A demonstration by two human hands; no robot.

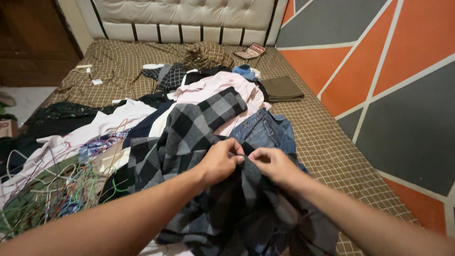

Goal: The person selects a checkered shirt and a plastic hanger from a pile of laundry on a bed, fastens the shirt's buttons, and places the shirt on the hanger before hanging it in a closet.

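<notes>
A grey and black checked shirt (189,137) lies on top of a heap of clothes on the bed. My left hand (219,162) pinches a fold of it near the middle. Close beside it, my right hand (275,166) grips the same fabric, the fingertips of both hands almost touching. Under the shirt, blue jeans (263,130) stick out to the right and a pale pink shirt (222,85) lies behind. The shirt's lower part bunches up dark between my forearms.
A tangle of wire hangers (52,189) lies at the left. A folded olive cloth (282,88) and a small reddish packet (251,51) rest near the padded headboard (189,19). The checked bedsheet (332,142) runs along the orange and grey wall (388,85).
</notes>
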